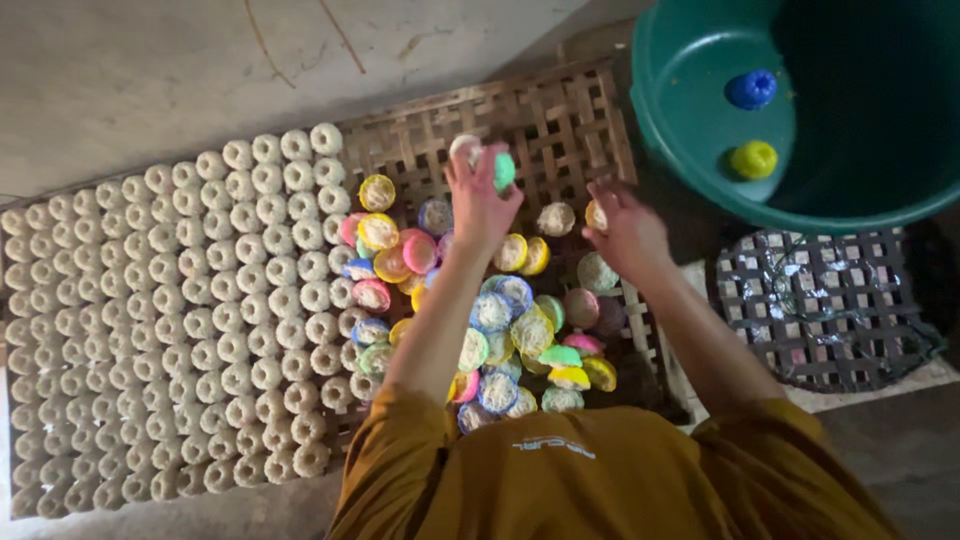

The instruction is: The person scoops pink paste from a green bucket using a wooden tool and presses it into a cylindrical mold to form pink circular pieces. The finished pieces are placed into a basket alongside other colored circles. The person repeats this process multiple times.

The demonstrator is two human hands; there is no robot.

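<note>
My left hand (pixel 478 200) is raised over the woven bamboo tray (pixel 570 120), gripping a green round piece (pixel 505 170) and a pale one beside it. My right hand (pixel 625 232) hovers to the right, fingers curled around an orange-rimmed round piece (pixel 595 214). Beneath both hands lies a loose heap of coloured round pieces (pixel 500 320) with pink, yellow, blue and green rims. A single pale piece (pixel 556 218) rests on the tray between the hands.
Rows of several plain white round pieces (pixel 180 300) fill the tray's left half. A green tub (pixel 690 150) at the upper right holds a blue piece (pixel 751 89) and a yellow piece (pixel 754 159). A dark lattice mat (pixel 820 305) lies below it.
</note>
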